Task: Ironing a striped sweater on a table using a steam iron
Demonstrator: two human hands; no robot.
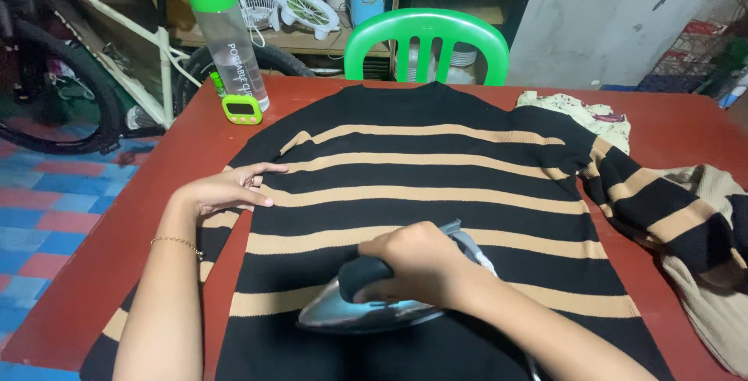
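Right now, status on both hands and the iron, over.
Right hand shut on iron, soleplate on striped sweater. Left hand flat on sweater's side. Water bottle and timer stand apart.

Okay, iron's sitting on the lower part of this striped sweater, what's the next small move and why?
Probably glide the iron up toward the chest stripes. The right hand grips its handle over the lower part, while the left hand lies flat on the striped sweater near its left edge, and the fabric above looks untouched.

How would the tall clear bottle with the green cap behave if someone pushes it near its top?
The bottle stands tall and narrow on the red table, so it would probably tip rather than slide. It looks like light plastic. Once down, its round body may roll.
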